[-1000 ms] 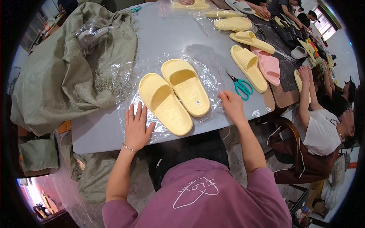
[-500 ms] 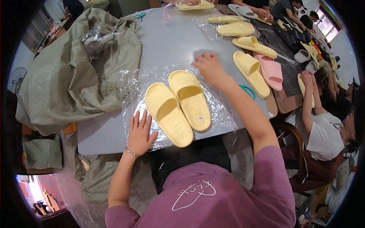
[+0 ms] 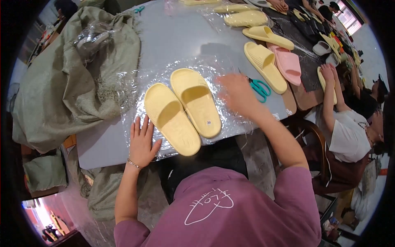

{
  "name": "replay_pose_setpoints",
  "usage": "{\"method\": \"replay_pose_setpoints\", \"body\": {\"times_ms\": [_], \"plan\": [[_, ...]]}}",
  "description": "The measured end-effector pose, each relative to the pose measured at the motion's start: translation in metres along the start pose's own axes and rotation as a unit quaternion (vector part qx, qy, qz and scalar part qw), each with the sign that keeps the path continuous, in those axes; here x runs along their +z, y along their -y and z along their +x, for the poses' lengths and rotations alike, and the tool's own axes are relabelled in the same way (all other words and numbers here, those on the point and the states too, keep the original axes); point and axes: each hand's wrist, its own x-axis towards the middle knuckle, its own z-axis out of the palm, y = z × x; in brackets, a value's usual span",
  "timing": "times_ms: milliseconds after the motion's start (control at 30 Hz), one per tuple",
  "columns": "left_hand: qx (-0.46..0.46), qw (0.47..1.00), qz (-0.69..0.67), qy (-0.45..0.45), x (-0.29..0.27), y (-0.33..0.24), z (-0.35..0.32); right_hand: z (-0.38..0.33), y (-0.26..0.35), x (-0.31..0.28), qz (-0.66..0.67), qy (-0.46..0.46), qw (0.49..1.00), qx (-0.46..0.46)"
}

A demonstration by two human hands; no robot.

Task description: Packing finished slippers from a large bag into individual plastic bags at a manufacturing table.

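Note:
A pair of pale yellow slide slippers, the left one and the right one, lies side by side on a clear plastic bag spread on the table. My left hand, a bracelet at its wrist, rests flat with fingers spread on the bag's edge, beside the left slipper. Over the bag to the right of the slippers is my right hand, its fingers smeared by motion. Scissors with teal handles lie just beyond it.
More yellow slippers and a pink slipper line the table's right side. A big grey-green woven sack covers the left side, with a plastic-wrapped item on it. Co-workers' hands handle slippers at the right. A wooden chair stands near.
My right hand has moved nearer and to the right, away from the slippers' far end. More of the teal scissors shows. The whole view has shifted slightly; my left hand stays put.

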Motion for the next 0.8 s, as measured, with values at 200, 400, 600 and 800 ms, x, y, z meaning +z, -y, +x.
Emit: {"method": "replay_pose_setpoints", "body": {"times_ms": [200, 400, 600, 800], "plan": [[0.012, 1.0, 0.009, -0.014, 0.0, -0.007, 0.006, -0.095, -0.026, -0.026, -0.037, -0.048, 0.981, 0.184], [-0.002, 1.0, -0.001, -0.021, 0.003, -0.004, 0.004, -0.114, 0.013, -0.042, 0.036, 0.06, 0.997, 0.044], [0.016, 0.999, -0.034, -0.04, -0.001, 0.001, 0.002, -0.064, 0.042, -0.061, 0.006, 0.075, 0.994, 0.08], [-0.225, 0.946, -0.155, -0.178, -0.001, 0.011, 0.027, 0.013, 0.1, 0.04, 0.066, -0.067, 0.992, 0.083]]}}
